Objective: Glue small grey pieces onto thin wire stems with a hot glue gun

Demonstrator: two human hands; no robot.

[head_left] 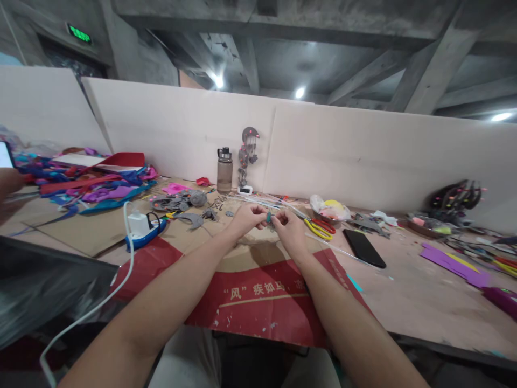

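Both hands meet over the cardboard sheet at the middle of the table. Between their fingertips is a small teal piece, too small to name. My left hand is closed in a pinch on its left side. On the other side my right hand pinches it with thumb and fingers together. Grey cut pieces lie left of my left hand. Just right of my right hand are scissors with yellow handles and red-handled scissors.
A water bottle and a grey hanging ornament stand by the white partition. A black phone lies at right. At left are a blue power strip with a white cable, coloured scraps and another person's hand.
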